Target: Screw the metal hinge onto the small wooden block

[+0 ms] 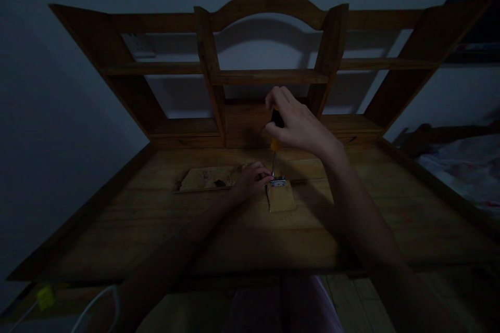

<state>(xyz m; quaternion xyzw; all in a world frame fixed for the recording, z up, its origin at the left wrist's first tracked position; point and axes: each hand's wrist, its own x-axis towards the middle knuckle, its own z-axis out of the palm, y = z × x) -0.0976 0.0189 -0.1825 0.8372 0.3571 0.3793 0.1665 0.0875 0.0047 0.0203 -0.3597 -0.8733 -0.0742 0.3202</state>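
Observation:
My right hand [297,120] is wrapped round the black and yellow handle of a screwdriver [275,144], held upright with its shaft pointing down. The tip meets the left end of a small metal hinge [278,182]. That hinge lies at the far edge of a small square wooden piece [282,200] on the desk. My left hand [252,181] has its fingers pinched together at the hinge's left end, close to the screwdriver tip. Whatever sits between those fingertips is too small to make out.
A longer wooden board [207,178] with rough, dark-marked ends lies left on the wooden desk [156,223]. Behind rises a shelf unit [269,77] with an arched top. Raised edges flank the desktop. At lower left are a white cable [96,299] and a yellow tag [46,297].

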